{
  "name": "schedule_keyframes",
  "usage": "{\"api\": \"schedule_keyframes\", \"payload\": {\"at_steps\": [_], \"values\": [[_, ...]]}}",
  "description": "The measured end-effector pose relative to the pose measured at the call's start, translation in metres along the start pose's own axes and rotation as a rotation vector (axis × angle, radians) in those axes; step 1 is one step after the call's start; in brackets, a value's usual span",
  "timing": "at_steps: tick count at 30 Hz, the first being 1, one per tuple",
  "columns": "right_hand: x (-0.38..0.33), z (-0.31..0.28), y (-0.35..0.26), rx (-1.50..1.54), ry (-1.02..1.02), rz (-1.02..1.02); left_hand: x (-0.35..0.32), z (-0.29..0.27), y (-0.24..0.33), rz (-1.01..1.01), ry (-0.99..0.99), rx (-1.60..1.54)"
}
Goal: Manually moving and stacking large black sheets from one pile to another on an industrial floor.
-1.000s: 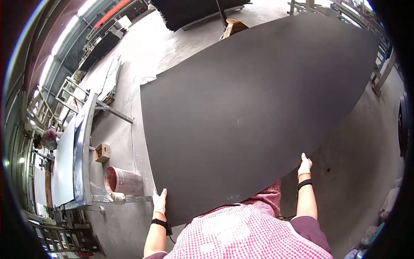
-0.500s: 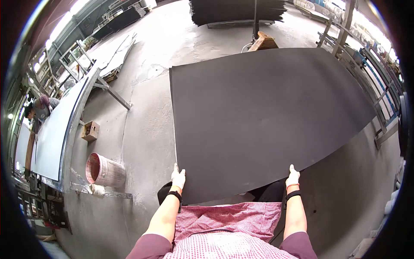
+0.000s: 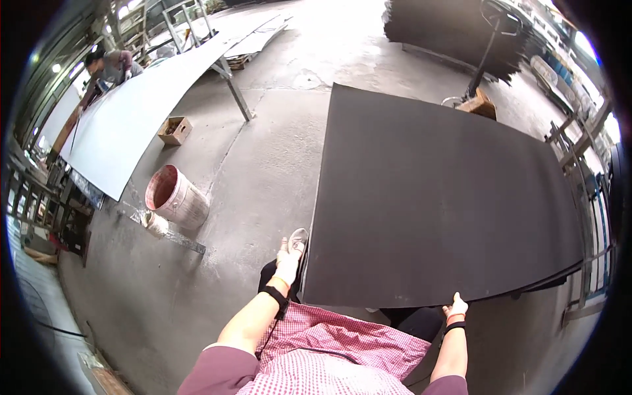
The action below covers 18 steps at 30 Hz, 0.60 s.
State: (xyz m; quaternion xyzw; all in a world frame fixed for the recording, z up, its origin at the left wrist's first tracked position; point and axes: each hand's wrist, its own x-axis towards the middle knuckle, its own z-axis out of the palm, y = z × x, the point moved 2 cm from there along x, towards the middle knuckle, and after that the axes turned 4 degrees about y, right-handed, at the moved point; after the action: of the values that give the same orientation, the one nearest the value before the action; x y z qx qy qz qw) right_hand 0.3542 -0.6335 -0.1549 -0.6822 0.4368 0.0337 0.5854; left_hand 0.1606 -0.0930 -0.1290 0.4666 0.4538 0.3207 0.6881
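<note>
A large, dark grey-black sheet [image 3: 441,210] spreads in front of me, its near edge close to my apron. My right hand [image 3: 455,308] pinches that near edge toward the right, thumb on top and the other fingers partly hidden. Just outside the sheet's left edge is my left hand [image 3: 286,262], fingers extended and apparently off the sheet. Beside its fingertips a shoe [image 3: 298,241] shows on the floor.
At the left, a person [image 3: 117,66] leans over a table bearing a white sheet [image 3: 131,118]. A stained bucket [image 3: 178,197], a small pot [image 3: 155,224] and a wooden box [image 3: 174,131] stand nearby. A dark stack [image 3: 454,33] is at the back; metal racks [image 3: 596,217] line the right.
The view has turned, shifting the surroundings. The black sheet sits farther right and is angled differently. My left hand has come off its left edge; my right hand still grips the near edge.
</note>
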Motion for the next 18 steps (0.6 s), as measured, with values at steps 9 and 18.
{"api": "schedule_keyframes", "payload": {"at_steps": [9, 18], "values": [[-0.040, -0.043, 0.005, 0.169, -0.090, 0.088, 0.135, -0.369, 0.148, -0.025, 0.672, -0.639], [-0.064, -0.094, -0.032, 0.100, -0.259, 0.058, 0.168, -0.380, 0.289, 0.180, 0.611, -0.503]]}}
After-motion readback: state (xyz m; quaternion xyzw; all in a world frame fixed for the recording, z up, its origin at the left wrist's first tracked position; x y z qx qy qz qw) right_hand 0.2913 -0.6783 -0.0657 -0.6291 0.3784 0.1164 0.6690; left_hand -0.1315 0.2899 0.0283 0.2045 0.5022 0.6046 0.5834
